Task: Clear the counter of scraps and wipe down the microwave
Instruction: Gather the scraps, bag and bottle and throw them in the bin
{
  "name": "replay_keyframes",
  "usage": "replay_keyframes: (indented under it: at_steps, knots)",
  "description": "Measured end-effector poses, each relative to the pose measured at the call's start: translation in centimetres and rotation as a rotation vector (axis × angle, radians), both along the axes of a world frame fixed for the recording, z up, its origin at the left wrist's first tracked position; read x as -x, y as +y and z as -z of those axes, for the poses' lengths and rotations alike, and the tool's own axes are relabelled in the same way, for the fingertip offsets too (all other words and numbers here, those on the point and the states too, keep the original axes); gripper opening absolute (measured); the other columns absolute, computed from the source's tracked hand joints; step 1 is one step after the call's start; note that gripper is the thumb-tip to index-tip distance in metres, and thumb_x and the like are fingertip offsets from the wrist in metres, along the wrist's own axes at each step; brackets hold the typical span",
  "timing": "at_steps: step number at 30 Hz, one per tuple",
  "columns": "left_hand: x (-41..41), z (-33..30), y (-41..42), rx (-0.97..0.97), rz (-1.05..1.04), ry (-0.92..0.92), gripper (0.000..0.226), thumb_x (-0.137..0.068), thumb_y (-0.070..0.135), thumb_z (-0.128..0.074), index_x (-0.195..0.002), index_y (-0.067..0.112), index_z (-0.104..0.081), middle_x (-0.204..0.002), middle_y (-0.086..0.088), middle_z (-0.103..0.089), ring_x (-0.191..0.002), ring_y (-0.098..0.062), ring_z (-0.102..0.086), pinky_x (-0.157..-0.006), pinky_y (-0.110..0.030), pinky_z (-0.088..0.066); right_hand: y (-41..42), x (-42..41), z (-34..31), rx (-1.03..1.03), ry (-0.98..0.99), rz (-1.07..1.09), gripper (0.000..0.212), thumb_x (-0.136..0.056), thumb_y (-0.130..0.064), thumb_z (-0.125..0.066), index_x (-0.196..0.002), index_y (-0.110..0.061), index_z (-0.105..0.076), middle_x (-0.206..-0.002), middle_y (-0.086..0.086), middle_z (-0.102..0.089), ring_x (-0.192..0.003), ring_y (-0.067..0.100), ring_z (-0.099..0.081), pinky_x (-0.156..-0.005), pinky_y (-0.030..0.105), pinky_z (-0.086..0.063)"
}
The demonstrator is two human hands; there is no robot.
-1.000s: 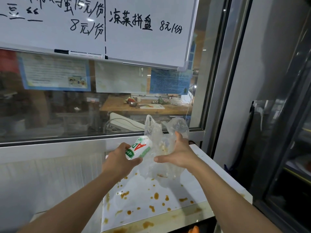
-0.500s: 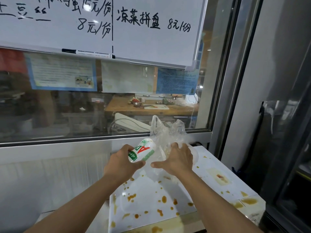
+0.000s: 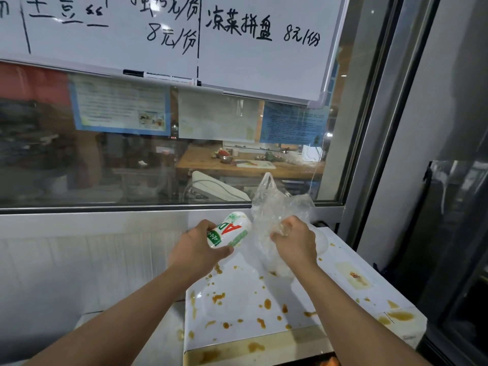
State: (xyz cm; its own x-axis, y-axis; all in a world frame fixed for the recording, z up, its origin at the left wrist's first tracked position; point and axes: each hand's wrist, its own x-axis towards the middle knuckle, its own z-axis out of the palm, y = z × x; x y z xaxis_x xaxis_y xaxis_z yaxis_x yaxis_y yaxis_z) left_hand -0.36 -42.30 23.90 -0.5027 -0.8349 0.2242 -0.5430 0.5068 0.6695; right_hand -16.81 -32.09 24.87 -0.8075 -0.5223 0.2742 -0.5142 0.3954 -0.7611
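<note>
The microwave (image 3: 303,307) sits low in the view, right of centre, its white top spattered with brown-orange sauce drops (image 3: 266,303) and a larger pale stain (image 3: 353,278) toward its right side; more sauce is smeared along its front edge. Above the back of that top, the left hand (image 3: 196,250) grips a small white bottle (image 3: 229,229) with green and red lettering, fingers and thumb curled round it, the bottle tilted with its far end pointing up and to the right. Just beside it, the right hand (image 3: 294,243) clutches a crumpled clear plastic bag (image 3: 277,207), fingers bunched into the film; the bag's handle loop stands up above the hand, and its lower part hangs down to the microwave top. Bottle and bag are almost touching. Left of the microwave, a pale tabletop (image 3: 158,336) shows between the forearms. Behind it all runs a glass window (image 3: 105,167) with paper notices stuck to it, and above hangs a whiteboard (image 3: 264,62) with handwritten menu prices and a marker (image 3: 161,76) on its ledge.
</note>
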Motion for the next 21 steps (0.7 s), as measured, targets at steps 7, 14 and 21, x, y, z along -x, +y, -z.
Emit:
replay_keyframes:
  at_steps: [7, 14, 21]
  knots:
    - [0.9, -0.9, 1.5, 0.022, -0.013, -0.007, 0.06, -0.075, 0.045, -0.073, -0.125, 0.028, -0.046, -0.119, 0.005, -0.061, -0.065, -0.001, -0.055, -0.058, -0.02, -0.054, 0.8, 1.1, -1.1, 0.135, -0.013, -0.007, 0.011, -0.081, -0.014, -0.063, -0.081, -0.017, -0.053, -0.09, -0.001, -0.056, -0.079, 0.019, -0.052, -0.059, 0.029, -0.038]
    - [0.8, -1.1, 3.1, 0.013, -0.057, 0.002, 0.057, -0.075, 0.043, -0.073, -0.124, 0.027, -0.047, -0.116, 0.005, -0.062, -0.064, 0.0, -0.056, -0.061, -0.024, -0.056, 2.0, 2.1, -2.0, 0.242, -0.022, -0.024, 0.009, -0.082, -0.016, -0.062, -0.082, -0.016, -0.054, -0.089, 0.0, -0.058, -0.08, 0.023, -0.055, -0.063, 0.028, -0.039]
    - [-0.3, -1.7, 5.2, -0.009, -0.084, -0.013, 0.059, -0.075, 0.043, -0.073, -0.125, 0.026, -0.046, -0.115, 0.003, -0.061, -0.073, -0.008, -0.064, -0.059, -0.025, -0.057, 3.1, 2.0, -2.4, 0.197, -0.025, -0.085, 0.016, -0.081, -0.018, -0.064, -0.074, -0.016, -0.05, -0.074, -0.004, -0.051, -0.068, 0.019, -0.049, -0.057, 0.028, -0.037]
